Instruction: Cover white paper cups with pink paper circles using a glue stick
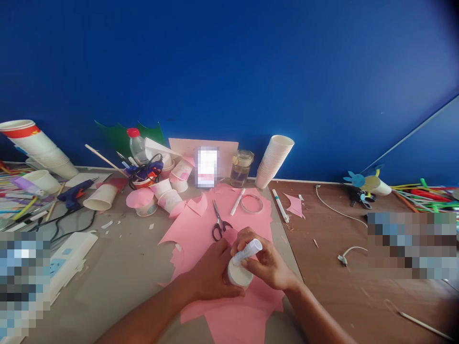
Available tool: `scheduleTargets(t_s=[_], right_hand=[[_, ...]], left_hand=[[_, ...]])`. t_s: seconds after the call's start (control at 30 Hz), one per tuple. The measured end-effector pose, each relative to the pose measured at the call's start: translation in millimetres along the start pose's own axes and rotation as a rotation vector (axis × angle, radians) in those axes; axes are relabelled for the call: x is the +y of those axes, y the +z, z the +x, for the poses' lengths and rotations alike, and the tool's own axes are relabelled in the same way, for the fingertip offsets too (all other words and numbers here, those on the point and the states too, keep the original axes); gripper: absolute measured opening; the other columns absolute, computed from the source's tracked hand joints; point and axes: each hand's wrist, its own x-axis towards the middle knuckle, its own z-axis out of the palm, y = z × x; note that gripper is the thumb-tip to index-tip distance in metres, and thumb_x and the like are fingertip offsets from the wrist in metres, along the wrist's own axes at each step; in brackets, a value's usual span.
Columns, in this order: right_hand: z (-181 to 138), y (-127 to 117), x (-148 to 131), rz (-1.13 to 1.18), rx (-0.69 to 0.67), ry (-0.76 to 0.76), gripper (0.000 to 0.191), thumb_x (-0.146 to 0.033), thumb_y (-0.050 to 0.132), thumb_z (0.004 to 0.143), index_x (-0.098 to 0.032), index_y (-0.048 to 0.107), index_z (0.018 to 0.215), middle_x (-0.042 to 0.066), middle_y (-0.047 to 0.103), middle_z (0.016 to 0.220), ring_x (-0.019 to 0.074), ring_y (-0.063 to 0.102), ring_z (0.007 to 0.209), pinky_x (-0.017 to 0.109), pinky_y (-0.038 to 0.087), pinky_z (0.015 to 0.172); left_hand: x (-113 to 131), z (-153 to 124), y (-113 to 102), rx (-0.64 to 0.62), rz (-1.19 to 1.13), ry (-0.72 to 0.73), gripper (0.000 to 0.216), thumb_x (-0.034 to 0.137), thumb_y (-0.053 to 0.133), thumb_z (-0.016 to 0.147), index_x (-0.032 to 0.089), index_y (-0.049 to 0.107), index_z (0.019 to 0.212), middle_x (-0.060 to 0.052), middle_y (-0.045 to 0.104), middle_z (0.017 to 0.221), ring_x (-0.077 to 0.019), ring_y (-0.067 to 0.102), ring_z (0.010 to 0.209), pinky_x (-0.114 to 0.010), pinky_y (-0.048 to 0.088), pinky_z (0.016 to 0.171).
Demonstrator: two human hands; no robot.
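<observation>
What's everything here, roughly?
Held cup: one, white, front centre
Tube: one, white, front centre
Paper: several, pink, centre
Scissors: one, black-handled, centre
Ring: one, clear, centre
Markers: two, white, right of scissors
Jar: one, clear, back
Tall cup stacks: two, mostly white, back
Loose cups: several, pink-white, mostly left
Bottle: one, red-capped, back left
Glue gun: one, blue, left
Power strip: one, white, left
Left hand: one, bare, around cup
Right hand: one, bare, gripping tube
</observation>
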Motion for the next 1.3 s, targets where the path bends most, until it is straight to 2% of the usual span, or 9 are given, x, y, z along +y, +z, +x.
scheduleTargets(t_s=[0.3,0.47,0.57,0.77,0.9,1.0,1.1,1.2,1.3], right_hand=[[1,-8,-1,-0.090,-0.005,-0.015,0.011,-0.020,0.065,0.077,-0.022,0.060,0.086,0.004,0.055,0.088,0.0211,0.052,0.088,0.034,0.044,0.075],[-1,-9,1,-0.118,0.004,0.119,0.013,-0.019,0.067,0.075,-0.022,0.061,0.086,0.000,0.053,0.080,0.0142,0.049,0.068,0.027,0.042,0.061],[-3,-5,0,-0.122,0.010,0.143,0.013,-0.021,0.067,0.075,-0.022,0.062,0.087,0.000,0.054,0.080,0.0131,0.048,0.064,0.026,0.040,0.058],[-3,-1,-12,-0.227,-0.101,0.050,0.011,-0.023,0.068,0.073,-0.019,0.063,0.083,0.003,0.062,0.078,0.0176,0.052,0.076,0.029,0.042,0.069],[-3,-8,-15,-0.253,-0.162,0.089,0.012,-0.030,0.064,0.076,-0.018,0.063,0.078,0.003,0.058,0.072,0.0169,0.049,0.073,0.028,0.040,0.066],[-3,-12,-14,-0.298,-0.138,0.160,0.011,-0.029,0.062,0.077,-0.018,0.062,0.078,0.001,0.053,0.071,0.0149,0.047,0.069,0.025,0.039,0.059],[-4,-14,-13,-0.346,-0.052,0.196,0.008,-0.025,0.060,0.079,-0.019,0.060,0.083,0.000,0.052,0.074,0.0131,0.047,0.066,0.024,0.039,0.057],[-4,-12,-11,-0.397,0.022,0.153,0.008,-0.026,0.059,0.082,-0.020,0.059,0.087,0.001,0.054,0.077,0.0137,0.049,0.069,0.024,0.040,0.058],[-4,-8,-9,-0.421,0.013,0.077,0.008,-0.025,0.059,0.083,-0.021,0.059,0.089,0.002,0.058,0.082,0.0155,0.050,0.075,0.025,0.042,0.063]], left_hand=[[1,-2,-1,0.008,-0.007,-0.015,0.064,0.036,0.077,0.058,0.030,0.050,0.115,-0.004,0.047,0.106,-0.0257,0.045,0.095,-0.038,0.045,0.079],[2,-3,-1,0.002,-0.019,-0.029,0.055,0.034,0.076,0.058,0.029,0.053,0.108,-0.003,0.046,0.104,-0.0250,0.046,0.096,-0.036,0.046,0.078],[3,-2,-1,0.009,-0.016,-0.025,0.058,0.034,0.076,0.058,0.029,0.052,0.110,-0.003,0.047,0.105,-0.0253,0.046,0.097,-0.036,0.046,0.079],[5,0,0,0.036,0.008,0.047,0.045,0.027,0.074,0.058,0.028,0.055,0.099,-0.001,0.050,0.099,-0.0229,0.048,0.093,-0.032,0.045,0.075],[7,0,-1,0.040,0.024,0.034,0.040,0.028,0.072,0.059,0.026,0.056,0.096,-0.002,0.049,0.095,-0.0217,0.049,0.088,-0.031,0.044,0.070],[5,-1,-1,0.035,0.013,0.017,0.046,0.031,0.074,0.059,0.027,0.057,0.101,-0.003,0.049,0.096,-0.0231,0.049,0.090,-0.032,0.044,0.071],[3,-2,0,0.044,-0.012,0.005,0.047,0.031,0.075,0.058,0.027,0.058,0.101,-0.003,0.048,0.100,-0.0230,0.049,0.091,-0.033,0.045,0.073],[2,-2,1,0.055,-0.032,0.008,0.049,0.031,0.075,0.058,0.027,0.057,0.103,-0.003,0.048,0.102,-0.0228,0.049,0.092,-0.033,0.046,0.074],[3,-1,0,0.057,-0.023,0.023,0.052,0.030,0.075,0.059,0.028,0.055,0.107,-0.002,0.050,0.102,-0.0226,0.049,0.091,-0.033,0.046,0.075]])
